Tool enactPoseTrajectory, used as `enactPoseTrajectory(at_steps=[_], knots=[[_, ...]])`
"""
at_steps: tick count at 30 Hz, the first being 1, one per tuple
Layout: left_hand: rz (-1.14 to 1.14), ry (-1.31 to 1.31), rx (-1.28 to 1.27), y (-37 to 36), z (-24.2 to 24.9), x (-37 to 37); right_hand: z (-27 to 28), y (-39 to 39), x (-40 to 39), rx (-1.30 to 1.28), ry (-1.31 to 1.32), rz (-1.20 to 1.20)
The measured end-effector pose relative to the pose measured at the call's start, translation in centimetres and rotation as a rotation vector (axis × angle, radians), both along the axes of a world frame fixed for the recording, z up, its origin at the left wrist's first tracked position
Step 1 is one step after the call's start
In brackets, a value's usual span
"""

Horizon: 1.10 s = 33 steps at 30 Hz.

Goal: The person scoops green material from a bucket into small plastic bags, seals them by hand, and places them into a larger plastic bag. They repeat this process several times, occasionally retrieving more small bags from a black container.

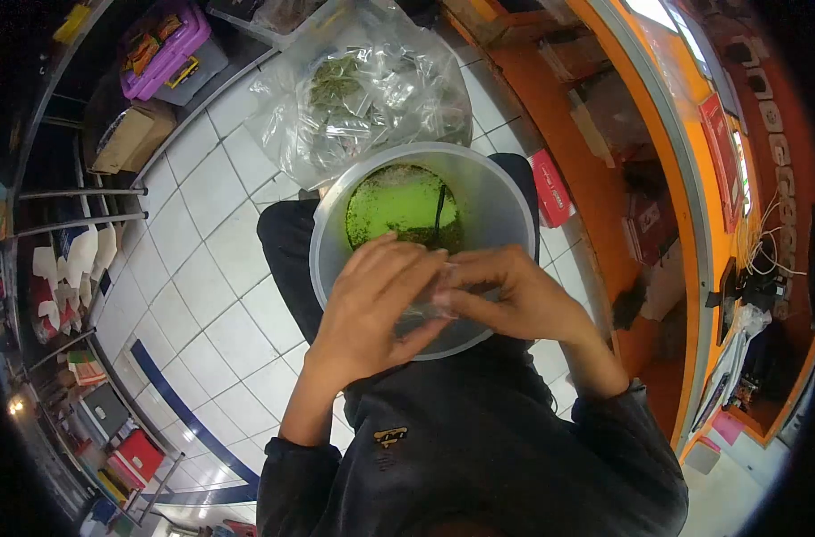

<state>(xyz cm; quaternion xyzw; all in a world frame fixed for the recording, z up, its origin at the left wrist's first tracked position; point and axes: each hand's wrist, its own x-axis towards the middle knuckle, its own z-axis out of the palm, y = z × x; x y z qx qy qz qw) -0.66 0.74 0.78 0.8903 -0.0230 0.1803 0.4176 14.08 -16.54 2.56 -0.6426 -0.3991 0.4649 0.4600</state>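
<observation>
My left hand (371, 304) and my right hand (524, 300) meet over the near side of a translucent plastic bucket (507, 210) between my legs. Between them is a small clear plastic bag (416, 313), partly hidden by my fingers. My right thumb and fingers pinch its edge, while the left fingers curve over it with the thumb below. Inside the bucket lies a bright green surface (403, 206) scattered with dark crumbly bits. A thin dark stick-like piece (439, 213) stands against it. The bucket's near inside is covered by my hands.
Beyond the bucket, a large clear plastic bag (371, 98) holds small packets and greenish dry material. A red box (550, 188) sits to the right, beside an orange cabinet (685, 179). At upper left are a purple-lidded box (170, 54) and a cardboard box (134, 139). White tiles (237, 242) cover the floor.
</observation>
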Motion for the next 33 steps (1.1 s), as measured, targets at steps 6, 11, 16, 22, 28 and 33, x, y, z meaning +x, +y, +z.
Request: enactPoseTrajectory(at_steps=[6, 11, 16, 22, 28, 33], knots=[[0.361, -0.066, -0.119, 2.6, 0.4, -3.0, -2.2, 4.5, 2.9, -0.096, -0.735, -0.041], [0.467, -0.137, -0.247, 3.1, -1.2, -4.1, -15.0, 9.2, 2.3, -0.480, -1.345, 0.713], [0.468, -0.098, -0.291, 2.9, -2.0, -5.2, -19.2, 9.2, 2.3, -0.524, -1.476, 1.115], [0.468, -0.128, -0.362, 3.8, -3.2, -6.3, -18.6, 8.7, 3.1, -0.493, -1.475, 1.241], [0.502, -0.166, -0.402, 4.5, -3.8, -7.4, -12.8, 10.2, 2.0, -0.556, -1.482, 1.132], [0.516, -0.174, -0.405, 4.6, -4.0, -7.6, -15.2, 11.2, 2.5, -0.828, -1.496, 0.986]])
